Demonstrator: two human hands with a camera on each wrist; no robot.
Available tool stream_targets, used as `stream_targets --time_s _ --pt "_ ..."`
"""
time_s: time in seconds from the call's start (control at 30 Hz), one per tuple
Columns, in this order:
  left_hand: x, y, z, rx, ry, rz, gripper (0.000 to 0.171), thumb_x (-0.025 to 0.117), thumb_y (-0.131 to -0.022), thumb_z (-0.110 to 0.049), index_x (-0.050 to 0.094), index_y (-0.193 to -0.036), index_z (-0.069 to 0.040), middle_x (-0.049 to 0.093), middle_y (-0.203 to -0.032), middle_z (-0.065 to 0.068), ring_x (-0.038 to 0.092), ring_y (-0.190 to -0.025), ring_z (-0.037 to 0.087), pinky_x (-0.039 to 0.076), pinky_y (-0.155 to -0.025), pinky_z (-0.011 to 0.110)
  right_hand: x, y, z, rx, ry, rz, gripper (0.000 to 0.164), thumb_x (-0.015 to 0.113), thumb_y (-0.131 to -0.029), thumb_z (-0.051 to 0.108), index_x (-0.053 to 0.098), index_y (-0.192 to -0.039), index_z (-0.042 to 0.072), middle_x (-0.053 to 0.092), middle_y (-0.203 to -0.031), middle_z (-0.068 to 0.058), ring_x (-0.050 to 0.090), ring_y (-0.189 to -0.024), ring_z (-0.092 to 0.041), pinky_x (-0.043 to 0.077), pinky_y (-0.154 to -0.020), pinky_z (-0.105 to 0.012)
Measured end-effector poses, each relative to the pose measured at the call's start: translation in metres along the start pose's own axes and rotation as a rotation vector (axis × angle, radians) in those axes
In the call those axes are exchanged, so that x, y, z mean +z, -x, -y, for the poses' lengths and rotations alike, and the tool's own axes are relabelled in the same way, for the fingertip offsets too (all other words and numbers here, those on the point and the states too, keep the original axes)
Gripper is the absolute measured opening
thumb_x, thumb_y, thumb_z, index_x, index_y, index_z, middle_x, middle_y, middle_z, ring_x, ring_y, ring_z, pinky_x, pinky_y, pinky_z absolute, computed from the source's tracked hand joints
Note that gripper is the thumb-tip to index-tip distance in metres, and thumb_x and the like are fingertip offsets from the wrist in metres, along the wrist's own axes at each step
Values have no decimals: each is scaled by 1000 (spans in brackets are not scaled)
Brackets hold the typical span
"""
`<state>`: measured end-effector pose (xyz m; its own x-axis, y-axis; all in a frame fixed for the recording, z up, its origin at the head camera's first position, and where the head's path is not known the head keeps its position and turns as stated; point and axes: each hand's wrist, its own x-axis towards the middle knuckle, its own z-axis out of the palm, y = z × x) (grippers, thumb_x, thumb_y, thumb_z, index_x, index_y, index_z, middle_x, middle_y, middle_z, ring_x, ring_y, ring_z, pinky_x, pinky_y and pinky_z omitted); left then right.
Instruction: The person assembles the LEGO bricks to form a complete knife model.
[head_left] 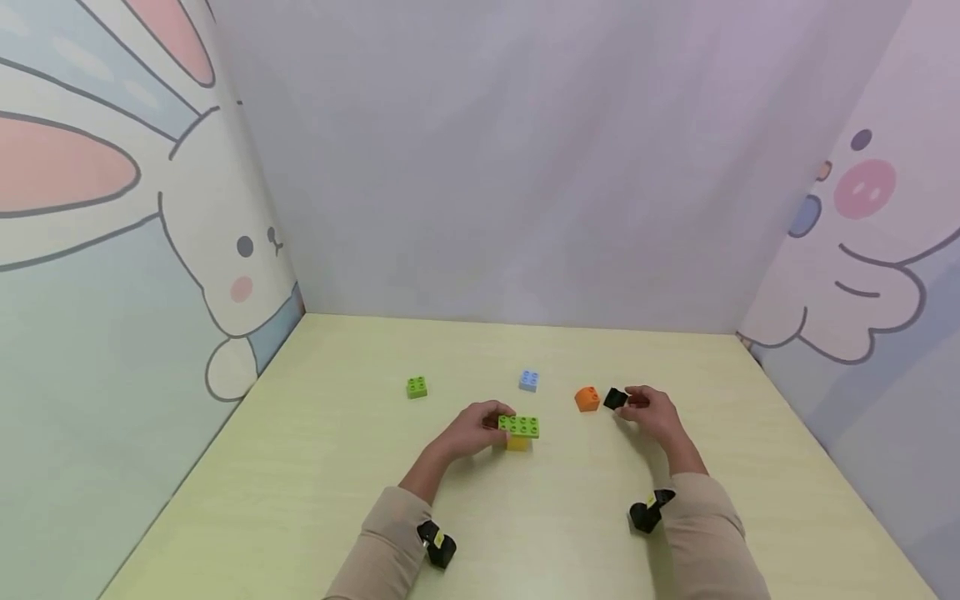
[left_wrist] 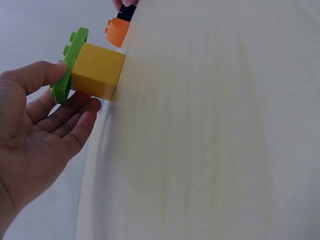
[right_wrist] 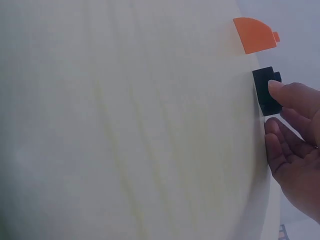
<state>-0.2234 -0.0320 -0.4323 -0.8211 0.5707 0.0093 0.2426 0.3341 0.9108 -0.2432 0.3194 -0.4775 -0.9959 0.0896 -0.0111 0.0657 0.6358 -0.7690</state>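
My left hand pinches a flat green toy brick between thumb and fingers. That studded plate sits on top of a yellow block, which stands on the table; the fingertips behind it are partly hidden. Over to the right, my right hand has its thumb on one face of a black brick and a finger behind it. The black brick rests on the table. Just left of it, apart, lies an orange brick with a curved side.
Farther back on the pale wooden table are a small light blue brick and, to the left, a small green brick. Walls with cartoon animals close off the left, back and right. Each wrist carries a black camera mount.
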Motion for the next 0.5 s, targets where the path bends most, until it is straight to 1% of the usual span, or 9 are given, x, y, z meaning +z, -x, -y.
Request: stream_targets --time_s 0.1,0.23,0.33,0.5 --pt "0 -1 0 5 2 0 28 60 -87 0 57 -115 4 58 -109 18 54 -93 23 44 -82 38 1 -2 0 3 24 -11 48 69 -83 10 50 -123 -10 55 -107 -23 51 -97 -35 42 -81 -44" --pt "3 -13 25 -18 -7 -1 28 63 -86 -5 60 -114 -4 60 -106 7 55 -93 19 45 -83 37 2 -2 -1 13 37 -17 46 69 -82 8 52 -120 -11 56 -104 -22 51 -95 -34 42 -80 -44" --pt "5 -22 43 -28 -20 -2 27 65 -86 -9 61 -113 -10 60 -104 -2 56 -94 14 45 -83 34 2 -1 -1 16 33 -34 43 69 -82 7 52 -117 -11 56 -104 -23 52 -95 -34 43 -80 -43" --pt "4 -23 41 -18 -19 -1 26 65 -85 -9 61 -111 -10 60 -105 -2 57 -96 14 45 -84 34 -2 2 7 18 1 -83 41 69 -81 5 53 -116 -10 56 -106 -25 54 -96 -36 47 -74 -39"
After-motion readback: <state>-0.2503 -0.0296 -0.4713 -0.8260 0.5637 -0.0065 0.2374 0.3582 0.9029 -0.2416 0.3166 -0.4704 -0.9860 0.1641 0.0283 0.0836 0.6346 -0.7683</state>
